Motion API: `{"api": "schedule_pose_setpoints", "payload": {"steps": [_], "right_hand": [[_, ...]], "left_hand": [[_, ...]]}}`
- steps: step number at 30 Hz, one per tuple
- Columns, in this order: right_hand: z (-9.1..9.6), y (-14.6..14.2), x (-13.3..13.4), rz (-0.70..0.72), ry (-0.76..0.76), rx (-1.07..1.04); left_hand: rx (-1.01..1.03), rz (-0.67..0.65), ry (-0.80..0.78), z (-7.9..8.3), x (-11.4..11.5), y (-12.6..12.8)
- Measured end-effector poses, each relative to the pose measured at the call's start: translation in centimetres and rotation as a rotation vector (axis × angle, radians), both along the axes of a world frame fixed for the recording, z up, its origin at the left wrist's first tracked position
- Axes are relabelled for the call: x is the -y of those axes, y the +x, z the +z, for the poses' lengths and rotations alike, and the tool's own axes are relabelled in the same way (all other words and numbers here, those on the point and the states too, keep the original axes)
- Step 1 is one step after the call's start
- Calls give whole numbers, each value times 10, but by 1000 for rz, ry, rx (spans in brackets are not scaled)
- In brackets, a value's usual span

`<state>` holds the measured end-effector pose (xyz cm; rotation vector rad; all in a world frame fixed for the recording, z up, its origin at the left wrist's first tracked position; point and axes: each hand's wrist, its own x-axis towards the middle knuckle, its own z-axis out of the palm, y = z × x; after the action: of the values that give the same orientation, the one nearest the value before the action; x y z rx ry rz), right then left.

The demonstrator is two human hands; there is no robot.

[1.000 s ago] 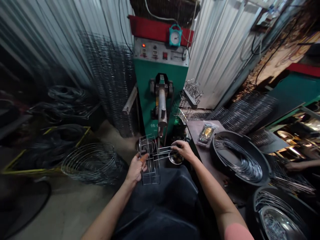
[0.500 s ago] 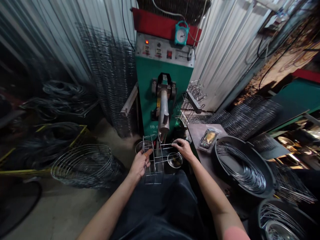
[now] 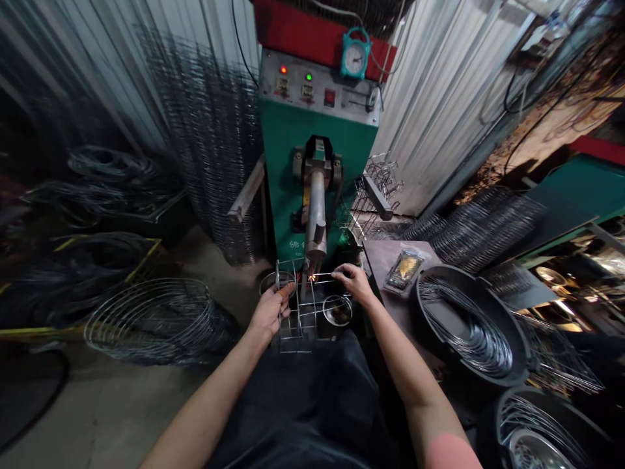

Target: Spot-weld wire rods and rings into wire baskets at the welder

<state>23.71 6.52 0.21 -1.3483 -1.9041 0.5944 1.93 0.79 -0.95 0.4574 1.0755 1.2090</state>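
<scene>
My left hand (image 3: 270,309) grips the left side of a small wire frame (image 3: 295,322) held under the electrode arm (image 3: 315,221) of a green spot-welding machine (image 3: 317,140). My right hand (image 3: 354,281) pinches a thin wire rod (image 3: 326,279) laid across the top of the frame. A small orange spark glows where the rod meets the frame beneath the electrode tip. Two small metal bowls sit below, one (image 3: 337,310) by my right hand and one (image 3: 270,282) behind my left. My dark-clothed lap fills the lower middle.
A round wire basket (image 3: 146,319) lies on the floor at left, with coils of wire behind it. Black tubs (image 3: 467,326) of wire rings stand at right on a table with a phone (image 3: 404,268). Stacked wire mesh leans on the corrugated wall.
Both hands have pushed the frame and rod up and forward under the electrode. A spark now shows at the joint, and a green lamp is lit on the machine panel.
</scene>
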Motion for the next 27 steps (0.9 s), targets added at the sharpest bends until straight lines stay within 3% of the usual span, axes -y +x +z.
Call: {"api": "schedule_pose_setpoints", "payload": {"steps": [8,11,14,27], "right_hand": [[-4,10,19,-3,222,188],[-7,19,24,10,202,290],[-7,20,24,-39,175,231],[-3,-12,21,-119,119,107]], "left_hand": [[-6,2,-39,6,1,0],[-12,9,-32,6,1,1],[-11,24,-16,4,1,2],[-14,52,63,3,0,3]]}}
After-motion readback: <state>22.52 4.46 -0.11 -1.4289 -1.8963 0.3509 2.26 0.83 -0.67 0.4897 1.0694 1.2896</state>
